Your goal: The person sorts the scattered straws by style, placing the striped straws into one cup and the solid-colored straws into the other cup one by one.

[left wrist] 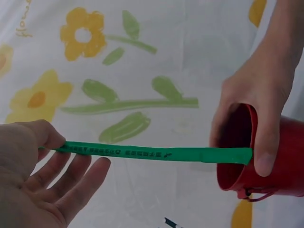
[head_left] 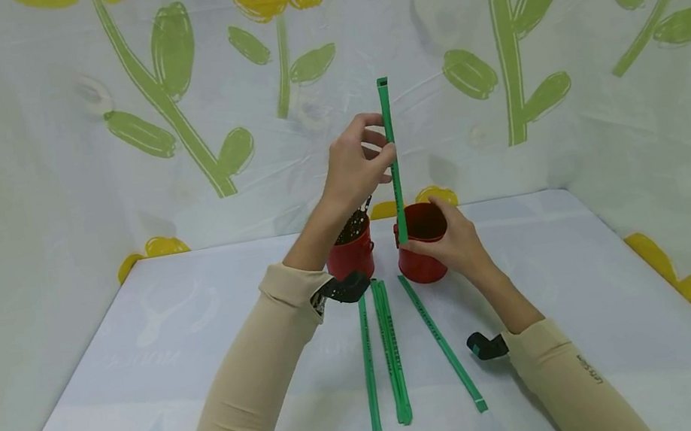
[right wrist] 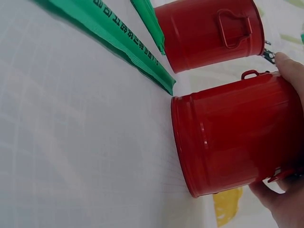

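Observation:
My left hand (head_left: 353,161) pinches a long, thin green packet (head_left: 388,124) with black print between thumb and fingers. It stands upright in the head view, its lower end at the rim of the right red metal bucket (head_left: 423,269). In the left wrist view, that lower end (left wrist: 228,155) overlaps the bucket's mouth. My right hand (head_left: 457,239) grips this bucket around the rim, fingers and thumb on opposite sides. The right wrist view shows the bucket's smooth side (right wrist: 237,137) and small handles.
Beside it, a second red bucket (head_left: 350,259) holds dark speckled items. Several similar packets lie lengthwise on the white table in front: one at left (head_left: 369,371), a close group in the middle (head_left: 398,359), one slanting at right (head_left: 442,344). A flower-print curtain (head_left: 357,38) hangs behind.

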The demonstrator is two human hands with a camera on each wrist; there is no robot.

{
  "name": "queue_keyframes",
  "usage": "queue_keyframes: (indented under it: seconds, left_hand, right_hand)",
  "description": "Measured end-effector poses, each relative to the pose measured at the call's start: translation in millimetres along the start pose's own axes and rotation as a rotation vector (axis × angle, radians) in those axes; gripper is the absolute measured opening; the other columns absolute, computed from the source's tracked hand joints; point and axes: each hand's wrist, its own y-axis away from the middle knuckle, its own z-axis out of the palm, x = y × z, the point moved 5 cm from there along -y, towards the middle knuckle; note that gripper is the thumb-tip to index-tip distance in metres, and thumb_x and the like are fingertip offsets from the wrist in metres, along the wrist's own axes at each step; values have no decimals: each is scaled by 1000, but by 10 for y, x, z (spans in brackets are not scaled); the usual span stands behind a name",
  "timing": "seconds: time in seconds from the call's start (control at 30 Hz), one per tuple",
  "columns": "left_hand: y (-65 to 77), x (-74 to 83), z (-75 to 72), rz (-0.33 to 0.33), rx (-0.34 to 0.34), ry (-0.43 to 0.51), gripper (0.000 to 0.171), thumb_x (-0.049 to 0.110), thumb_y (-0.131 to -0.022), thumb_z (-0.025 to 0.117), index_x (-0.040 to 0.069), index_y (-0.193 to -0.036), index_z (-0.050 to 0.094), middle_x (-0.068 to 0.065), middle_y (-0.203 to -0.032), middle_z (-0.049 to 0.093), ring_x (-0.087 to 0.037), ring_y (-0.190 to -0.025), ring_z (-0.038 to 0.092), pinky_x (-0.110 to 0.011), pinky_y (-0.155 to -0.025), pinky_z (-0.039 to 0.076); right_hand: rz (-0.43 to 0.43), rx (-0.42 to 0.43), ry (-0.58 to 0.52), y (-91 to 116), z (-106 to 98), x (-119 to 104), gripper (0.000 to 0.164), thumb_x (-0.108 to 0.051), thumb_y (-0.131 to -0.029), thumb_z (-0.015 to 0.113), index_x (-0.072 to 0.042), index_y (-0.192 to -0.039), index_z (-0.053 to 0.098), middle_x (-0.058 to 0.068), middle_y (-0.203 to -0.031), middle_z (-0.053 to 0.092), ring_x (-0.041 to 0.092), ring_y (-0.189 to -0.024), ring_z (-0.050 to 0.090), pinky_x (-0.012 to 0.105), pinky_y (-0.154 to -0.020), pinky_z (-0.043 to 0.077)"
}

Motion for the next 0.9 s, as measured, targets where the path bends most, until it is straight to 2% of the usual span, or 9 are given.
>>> queue_keyframes:
  seconds: [0.17,0.33,0.5,0.73,0.9]
  left_hand:
    - [-93,-130,59,-3,32,-3,35,12,-87,55,12,-121,47,-9,-92,58,-18,-72,65,-26,-54,55]
    - [-120,-169,118,-19,52,3,34,12,-87,56,13,-120,47,-9,-92,58,-19,-73,65,-30,-58,56]
    - [-102,-207,221,-29,33,2,34,12,-87,56,13,-120,47,-9,-92,58,-20,-74,65,-26,-58,56]
    - [-48,-373,384,-55,-6,-13,35,13,-88,56,12,-121,45,-9,-95,58,-20,-78,65,-22,-58,55]
    - [-27,-444,451,-58,-13,-18,35,12,-88,56,12,-121,46,-9,-93,58,-18,-76,65,-21,-56,55]
  right_hand:
    - [1,3,-11,-2,9,11,93,-57,-63,72,-22,-138,30,0,-129,47,19,-117,44,45,-82,52]
    - [0,3,-8,-3,10,1,92,-57,-63,73,-23,-137,31,0,-129,47,20,-118,45,45,-82,52]
    - [-6,12,-4,0,0,-6,91,-57,-63,72,-23,-137,32,0,-128,48,20,-116,46,45,-83,52]
    - [-30,17,-1,-6,10,10,89,-58,-63,72,-19,-134,35,-2,-124,50,18,-114,48,44,-82,52]
    - [-49,22,1,-12,22,9,84,-57,-63,73,-23,-131,37,-4,-122,51,16,-112,49,42,-81,53]
